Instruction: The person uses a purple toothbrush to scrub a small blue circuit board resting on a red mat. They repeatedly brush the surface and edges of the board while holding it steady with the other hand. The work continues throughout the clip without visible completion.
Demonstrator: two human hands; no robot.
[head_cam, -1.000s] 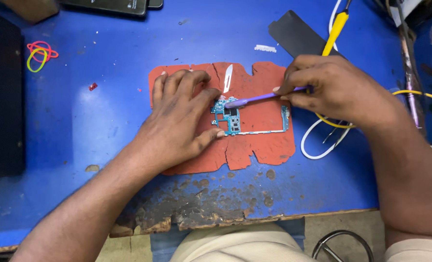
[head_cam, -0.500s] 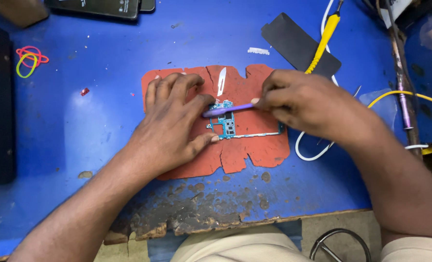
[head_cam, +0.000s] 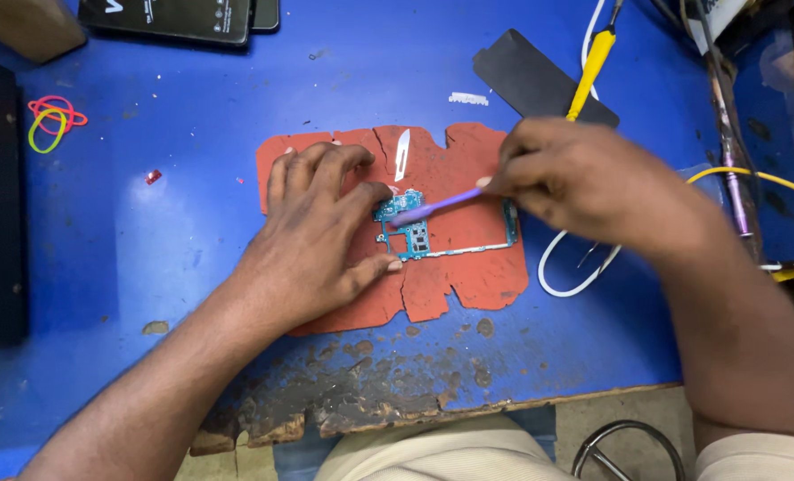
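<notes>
i see the left hand point(head_cam: 312, 245) lying flat, fingers spread, pinning the teal circuit board point(head_cam: 415, 233) on the red mat point(head_cam: 468, 160), likely to steady it. right hand point(head_cam: 584, 183) fingers pinched on a purple tool point(head_cam: 437, 207), tip on the board. no containers in view.

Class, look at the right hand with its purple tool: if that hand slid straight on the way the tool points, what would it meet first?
Probably the left hand: the right hand aims its purple tool leftward across the circuit board, toward the left thumb.
</notes>
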